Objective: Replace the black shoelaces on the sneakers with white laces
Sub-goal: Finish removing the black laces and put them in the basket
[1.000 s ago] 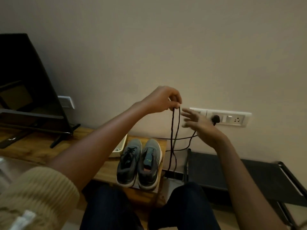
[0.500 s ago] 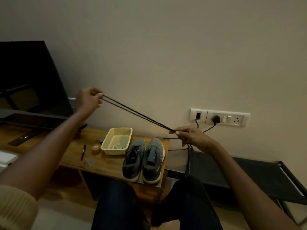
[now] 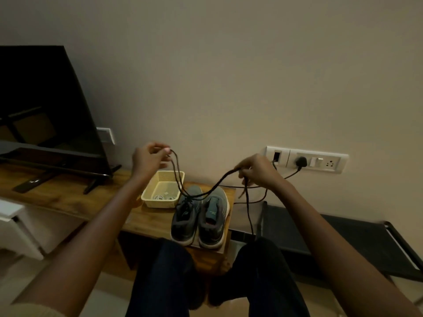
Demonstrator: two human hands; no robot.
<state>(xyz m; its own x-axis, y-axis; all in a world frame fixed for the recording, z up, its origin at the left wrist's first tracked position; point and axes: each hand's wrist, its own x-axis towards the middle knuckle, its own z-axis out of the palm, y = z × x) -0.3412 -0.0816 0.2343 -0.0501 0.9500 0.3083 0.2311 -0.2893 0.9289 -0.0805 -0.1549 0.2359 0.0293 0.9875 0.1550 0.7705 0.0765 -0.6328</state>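
Black lace point(image 3: 215, 186) — thin, doubled, slack — sags in the air just above the two grey sneakers point(image 3: 212, 225), with one tail hanging to their right. Left hand point(image 3: 148, 157) is raised above-left of the sneakers, fingertips pinching the lace. Right hand point(image 3: 258, 170) is above-right, fingers curled round it. One yellow basket point(image 3: 158, 203) behind-left of the sneakers holds white laces point(image 3: 163, 197) — count unclear.

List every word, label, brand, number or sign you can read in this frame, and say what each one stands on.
No text in this frame can be read.
Teal tongue of the unlaced sneaker: faint mark, too blurred to read.
Dark remote: pale mark, too small to read.
Switch plate: no lettering visible.
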